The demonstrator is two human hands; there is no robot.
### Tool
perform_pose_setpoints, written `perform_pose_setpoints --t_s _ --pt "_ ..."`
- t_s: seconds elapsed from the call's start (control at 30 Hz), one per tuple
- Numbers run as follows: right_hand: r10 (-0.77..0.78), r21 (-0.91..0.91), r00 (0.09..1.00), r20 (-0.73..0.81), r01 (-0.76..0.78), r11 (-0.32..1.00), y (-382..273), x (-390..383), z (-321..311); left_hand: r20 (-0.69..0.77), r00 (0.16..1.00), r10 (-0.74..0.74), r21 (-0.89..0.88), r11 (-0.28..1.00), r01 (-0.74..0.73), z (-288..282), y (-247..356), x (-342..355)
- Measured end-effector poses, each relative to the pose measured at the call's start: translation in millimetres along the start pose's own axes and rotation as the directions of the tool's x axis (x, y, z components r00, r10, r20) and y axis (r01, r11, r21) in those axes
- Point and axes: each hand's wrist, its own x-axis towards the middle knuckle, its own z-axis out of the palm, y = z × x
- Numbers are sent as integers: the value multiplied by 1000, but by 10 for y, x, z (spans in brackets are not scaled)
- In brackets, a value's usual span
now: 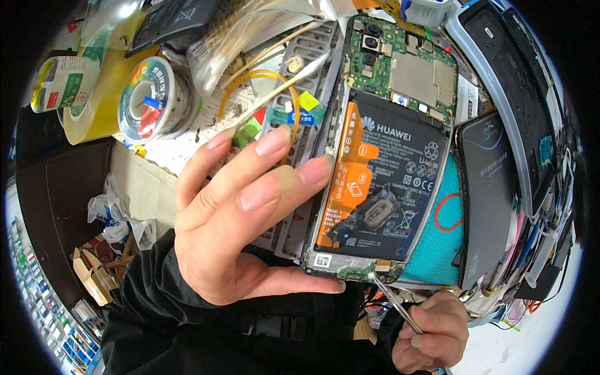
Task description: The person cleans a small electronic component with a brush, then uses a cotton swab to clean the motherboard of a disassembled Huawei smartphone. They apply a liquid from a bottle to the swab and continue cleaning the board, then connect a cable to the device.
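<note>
Pinching metal tweezers (400, 307) in right hand (436, 331), tips at the near end of the opened phone (400, 156). Left hand (219, 237) splayed, index fingertip and thumb at its left edge and near-left corner. Phone sits right of the solder spool (164, 100).

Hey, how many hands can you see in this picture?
2. The left hand is at the lower left of the opened phone, thumb by its bottom edge; the right hand, lower right, pinches metal tweezers. No other hands show.
</note>
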Motion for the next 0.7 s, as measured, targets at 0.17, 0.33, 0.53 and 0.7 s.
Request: perform_pose_setpoints --t_s 0.17,0.33,0.53,0.7 --pt "-5 19 995 98 4 1000 22 6 -88 18 1000 10 27 1000 -10 -9 1 17" --pt "-13 34 990 142 8 999 16 4 -118 50 998 26 47 998 -29 -48 -1 40" --pt "-13 20 991 130 11 1000 21 -26 -122 62 998 13 53 998 -16 -52 12 48" --pt "-29 31 995 100 26 999 3 24 -43 60 998 24 57 998 -27 -43 5 45"
